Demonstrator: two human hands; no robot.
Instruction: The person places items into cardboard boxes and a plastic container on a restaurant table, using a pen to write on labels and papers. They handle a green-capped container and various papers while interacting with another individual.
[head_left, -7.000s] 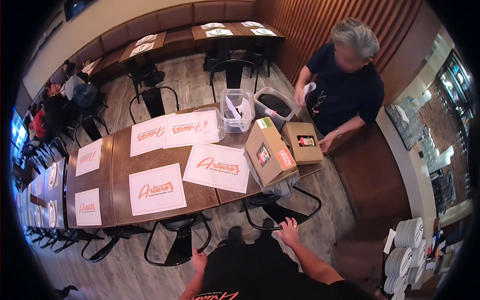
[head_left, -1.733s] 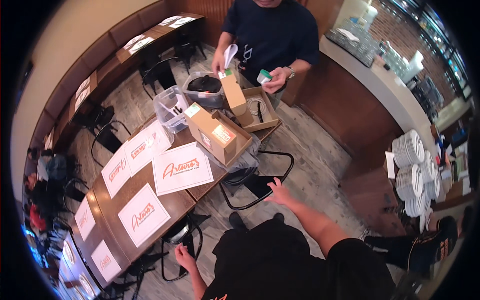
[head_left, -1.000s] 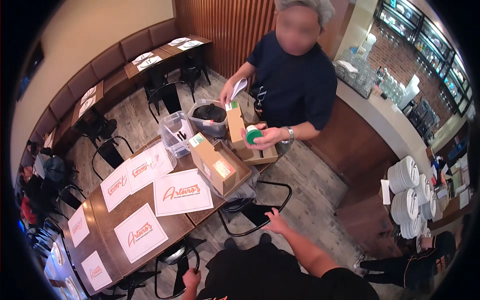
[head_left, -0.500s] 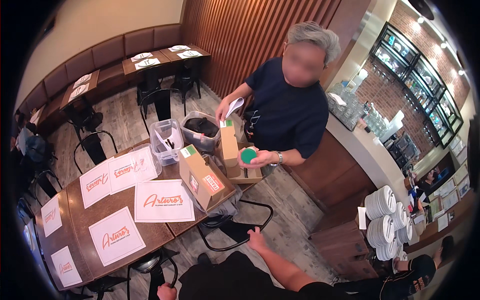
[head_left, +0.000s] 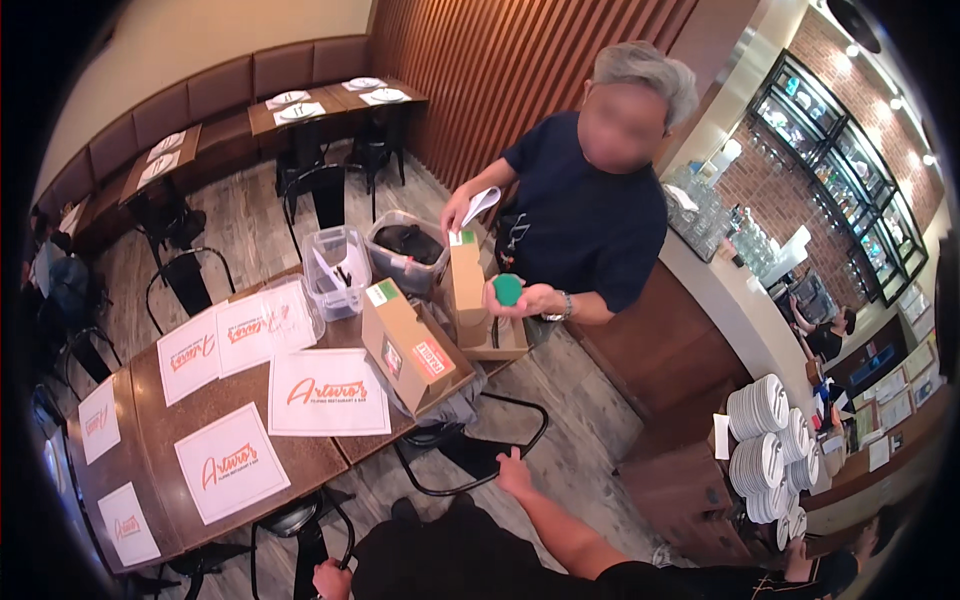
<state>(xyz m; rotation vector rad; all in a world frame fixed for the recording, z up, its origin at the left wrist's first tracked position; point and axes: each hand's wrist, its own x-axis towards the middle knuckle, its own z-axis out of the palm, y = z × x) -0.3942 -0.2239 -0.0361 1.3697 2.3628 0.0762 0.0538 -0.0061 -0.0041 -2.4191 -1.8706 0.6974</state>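
"What fills the frame?"

"A long brown table (head_left: 155, 460) in a restaurant, laid with white paper placemats (head_left: 330, 393). Across its far end stands a co-worker (head_left: 600, 225) in a dark shirt."

"And the seating?"

"Two black metal chairs at the near edge: the right chair (head_left: 470, 457) below the cartons, the left chair (head_left: 310, 548) farther along, toward the lower edge."

"The cartons?"

"Two, both brown. The front carton (head_left: 405, 350) bears a red label; the rear carton (head_left: 467, 290) has an upright flap, beside two clear plastic bins (head_left: 312, 272)."

"The wearer's hands?"

"The right hand (head_left: 515, 474), fingers loosely extended, is at the right chair's back rail; the left hand (head_left: 332, 578) curls at the left chair's. Whether either grips, I cannot tell."

"Smallest detail?"

"A round green-topped item (head_left: 507, 290) in the co-worker's left hand, white paper (head_left: 483, 205) in the other."
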